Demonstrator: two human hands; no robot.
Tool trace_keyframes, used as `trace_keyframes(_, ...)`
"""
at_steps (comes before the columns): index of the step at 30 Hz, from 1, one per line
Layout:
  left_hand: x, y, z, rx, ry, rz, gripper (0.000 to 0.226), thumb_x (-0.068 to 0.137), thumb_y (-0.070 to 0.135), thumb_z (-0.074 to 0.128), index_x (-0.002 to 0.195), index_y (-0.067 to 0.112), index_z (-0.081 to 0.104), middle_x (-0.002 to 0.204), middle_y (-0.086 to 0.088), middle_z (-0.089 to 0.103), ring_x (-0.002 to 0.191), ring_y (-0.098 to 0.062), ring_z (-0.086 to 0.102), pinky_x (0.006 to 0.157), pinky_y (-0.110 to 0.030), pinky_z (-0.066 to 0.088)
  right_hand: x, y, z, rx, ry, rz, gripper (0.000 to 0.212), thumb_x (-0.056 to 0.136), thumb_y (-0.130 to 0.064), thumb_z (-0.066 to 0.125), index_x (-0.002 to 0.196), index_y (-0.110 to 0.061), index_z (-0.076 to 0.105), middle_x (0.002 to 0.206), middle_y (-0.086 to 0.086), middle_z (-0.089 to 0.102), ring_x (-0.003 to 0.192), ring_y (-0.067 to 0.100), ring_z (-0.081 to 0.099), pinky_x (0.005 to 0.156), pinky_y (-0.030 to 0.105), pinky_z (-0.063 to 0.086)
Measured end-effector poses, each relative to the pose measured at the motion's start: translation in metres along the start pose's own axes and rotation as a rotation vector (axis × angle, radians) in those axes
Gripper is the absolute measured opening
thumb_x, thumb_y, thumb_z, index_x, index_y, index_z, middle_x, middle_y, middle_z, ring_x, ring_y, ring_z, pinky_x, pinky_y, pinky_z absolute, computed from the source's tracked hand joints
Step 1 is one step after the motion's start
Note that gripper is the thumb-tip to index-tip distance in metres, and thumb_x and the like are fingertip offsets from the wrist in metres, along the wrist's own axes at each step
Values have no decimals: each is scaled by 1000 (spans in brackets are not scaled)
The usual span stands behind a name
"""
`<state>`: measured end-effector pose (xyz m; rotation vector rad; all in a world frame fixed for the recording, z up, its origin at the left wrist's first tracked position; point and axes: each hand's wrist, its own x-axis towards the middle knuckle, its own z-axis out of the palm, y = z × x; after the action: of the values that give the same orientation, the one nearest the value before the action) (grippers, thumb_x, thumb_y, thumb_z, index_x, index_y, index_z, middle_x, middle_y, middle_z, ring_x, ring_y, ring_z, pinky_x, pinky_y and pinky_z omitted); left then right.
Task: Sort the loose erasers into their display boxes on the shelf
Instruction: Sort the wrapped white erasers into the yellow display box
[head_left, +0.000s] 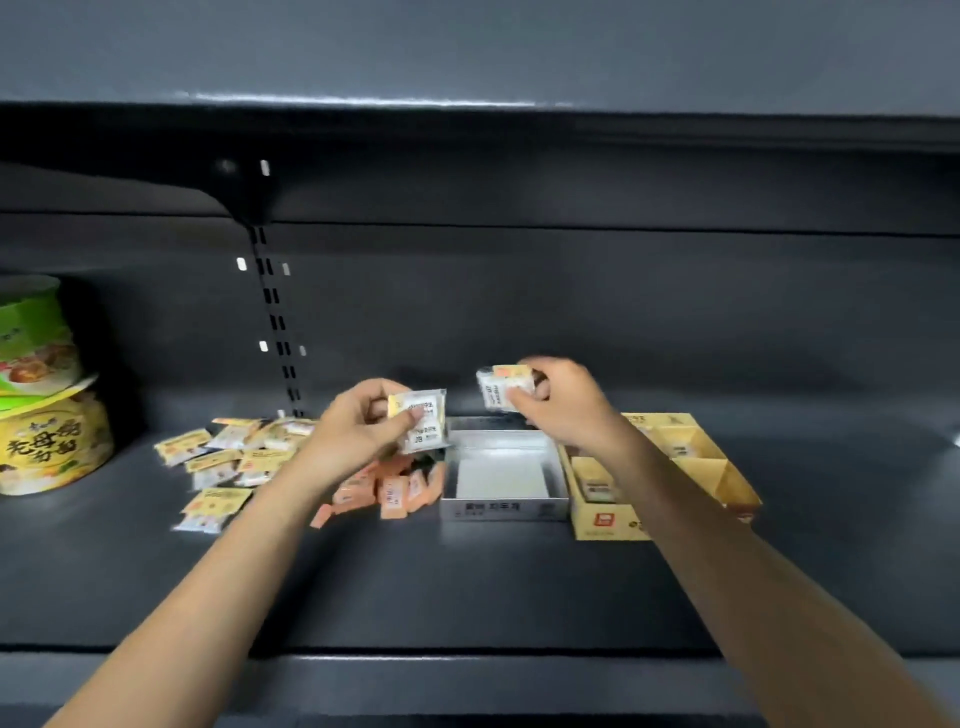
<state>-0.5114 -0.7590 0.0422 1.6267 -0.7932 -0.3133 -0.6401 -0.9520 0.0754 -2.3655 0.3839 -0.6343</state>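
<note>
Two small clear-wrapped white erasers with yellow labels are up in the air: one (422, 420) is being pinched in the left hand (358, 423), the other (501, 387) in the right hand (558, 402), each grip clamped thumb-to-fingers on its packet. Both are hanging above the far edge of the shallow white-and-silver open display box (501, 475), which is looking bare inside. Just right of it, touching or nearly so, the yellow cardboard display box with dividers (670, 467) is already carrying a few packets in its compartments, partly hidden by the right forearm.

To the left, a heap of small orange wrapped erasers (387, 486) is lying hard against the white box, and farther left the loose pile of yellow-labelled packets (234, 457) is spreading over the dark grey metal shelf (467, 582). At the far left, two stacked instant-noodle bowls, green over yellow (41, 395), are standing well apart from it all.

The risk here, I'd say: those slick wrappers are being held by thin edges, so one could slip out and drop among the orange heap. The labels are blurred, so picking the wrong box is possible too. And the left forearm, hanging above the orange pile, could sweep packets towards the near shelf lip.
</note>
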Motion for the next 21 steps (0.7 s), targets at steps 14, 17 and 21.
trace_keyframes(14,14,17,163,288,-262,177,12,83,18,68,81,29,63,82,-14,66,69,-9,56,71,-35,49,-33,111,-121,-77,119,234,19,80,-7,67,87,-23,61,87,-2,66,80,10,61,64,18,45)
trace_keyframes(17,16,11,166,385,-216,163,3,83,26,67,82,26,65,80,-9,67,66,-9,52,68,-28,44,-34,124,-125,-83,105,230,13,84,-9,65,90,-19,62,89,-2,65,78,6,60,58,17,43)
trace_keyframes(21,16,10,160,429,-209,128,9,84,25,66,78,31,63,71,5,62,67,-10,53,69,-29,43,-31,136,-122,-109,48,189,10,87,-9,61,89,-19,60,89,-2,65,78,6,60,63,22,48)
